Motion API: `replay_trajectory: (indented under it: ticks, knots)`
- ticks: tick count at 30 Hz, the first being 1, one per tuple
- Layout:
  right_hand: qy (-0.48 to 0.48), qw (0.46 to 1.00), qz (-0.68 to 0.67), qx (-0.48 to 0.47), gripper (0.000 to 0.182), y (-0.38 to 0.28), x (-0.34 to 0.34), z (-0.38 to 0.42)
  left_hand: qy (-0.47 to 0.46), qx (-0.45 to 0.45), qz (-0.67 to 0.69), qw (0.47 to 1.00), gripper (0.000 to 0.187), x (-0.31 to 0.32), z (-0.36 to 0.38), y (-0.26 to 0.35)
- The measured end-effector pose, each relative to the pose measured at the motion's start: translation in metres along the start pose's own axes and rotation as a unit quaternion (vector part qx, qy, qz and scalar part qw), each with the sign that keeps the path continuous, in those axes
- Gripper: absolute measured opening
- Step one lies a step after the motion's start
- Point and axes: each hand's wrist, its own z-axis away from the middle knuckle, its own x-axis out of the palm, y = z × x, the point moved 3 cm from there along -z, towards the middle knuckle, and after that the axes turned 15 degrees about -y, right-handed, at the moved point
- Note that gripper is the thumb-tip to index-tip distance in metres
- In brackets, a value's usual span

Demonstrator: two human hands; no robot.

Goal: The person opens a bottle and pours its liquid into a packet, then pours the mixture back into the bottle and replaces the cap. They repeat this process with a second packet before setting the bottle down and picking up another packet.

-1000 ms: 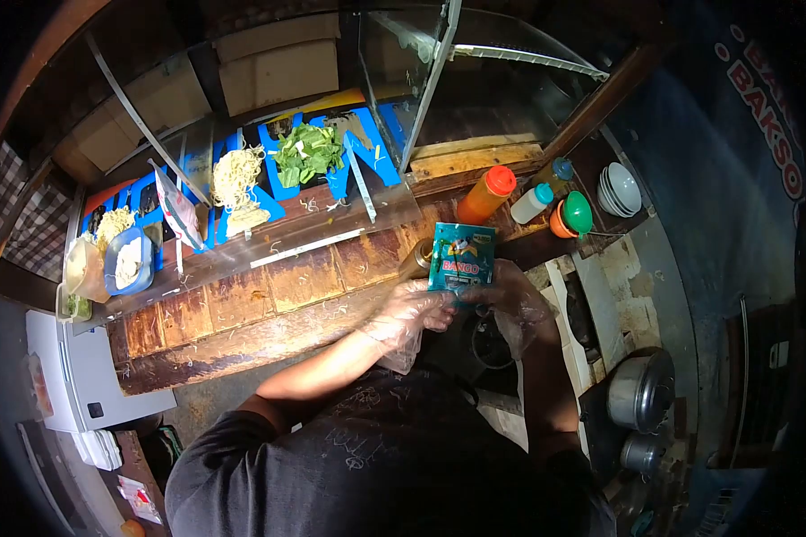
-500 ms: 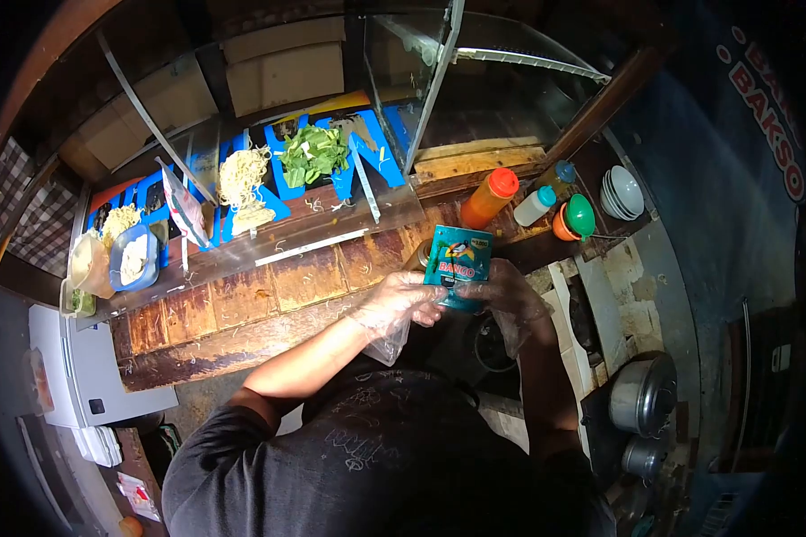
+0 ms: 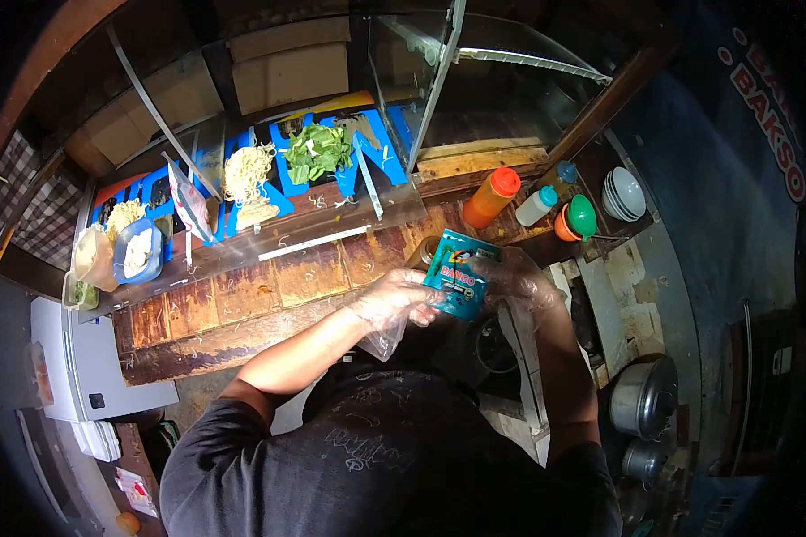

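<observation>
A teal Bango sauce pouch [image 3: 458,285] is held up in front of my chest, over the counter's front edge. My left hand [image 3: 403,295], in a clear plastic glove, grips the pouch's lower left side. Also gloved, my right hand [image 3: 519,279] is closed at the pouch's upper right edge, its fingertips partly in shadow. Behind the pouch on the left, a jar [image 3: 424,252] shows only in part. Just past my hands stand a red-capped orange sauce bottle [image 3: 493,199] and a white bottle with a turquoise cap [image 3: 535,206].
The wooden counter [image 3: 233,304] runs leftward. On the glass-case shelf lie noodles [image 3: 249,179], leafy greens [image 3: 318,154] and a blue container [image 3: 138,252]. Stacked bowls [image 3: 623,194] and a green cup [image 3: 581,217] stand at the right, with metal pots [image 3: 643,398] below.
My right hand has moved up from the pouch's lower right side to its upper right edge. The pouch now tilts clockwise. My left hand keeps its hold.
</observation>
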Motion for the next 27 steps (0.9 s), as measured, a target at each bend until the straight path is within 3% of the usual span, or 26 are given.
replay_trajectory:
  ticks: [5,7,17,22,27]
  knots:
    - [-0.048,0.998,0.050,-0.005,0.047,-0.002,-0.008,-0.007,0.005,-0.026,-0.021,0.999,0.024,-0.003,0.002,0.004]
    - [-0.069,0.992,0.100,0.038,0.048,-0.008,-0.008,-0.010,-0.002,-0.054,-0.021,0.998,0.023,-0.001,0.002,0.006]
    - [-0.026,0.981,0.167,0.091,0.041,0.015,-0.043,-0.037,-0.006,-0.046,0.017,0.999,0.025,0.004,-0.005,0.011]
    - [-0.040,0.999,0.030,0.010,0.040,0.010,-0.033,-0.032,0.000,-0.043,0.029,0.999,0.025,0.004,-0.005,0.013]
    - [-0.053,0.998,0.030,0.031,0.041,-0.001,-0.022,-0.030,-0.002,-0.040,0.020,0.999,0.023,0.000,-0.009,0.011]
